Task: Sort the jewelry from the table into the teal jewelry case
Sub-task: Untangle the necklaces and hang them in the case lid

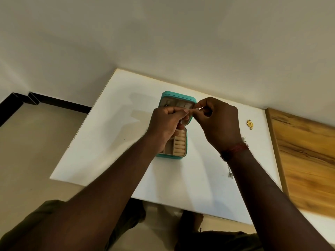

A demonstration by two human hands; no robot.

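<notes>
White table (112, 138) fills most of the view, with a wood board (304, 156) butted against its right edge. The teal case (178, 96) lies open around the middle of the table, a bit toward the far edge. Its lid is folded back away from the person, and the beige ring rolls and compartments are on the near side. Both hands hang right over the case. The left hand (165, 124) and right hand (217, 122) have their fingers curled in, and between them they pinch a tiny silver bit (198, 108) just above the lid; it's too small to say what it is. The right wrist has a red thread (237, 148) tied round it. Still on the table, a gold piece (249, 124) sits close to the right edge, well apart from the case. A thin chain (230, 173) lies nearer the front, half hidden by the right forearm.
</notes>
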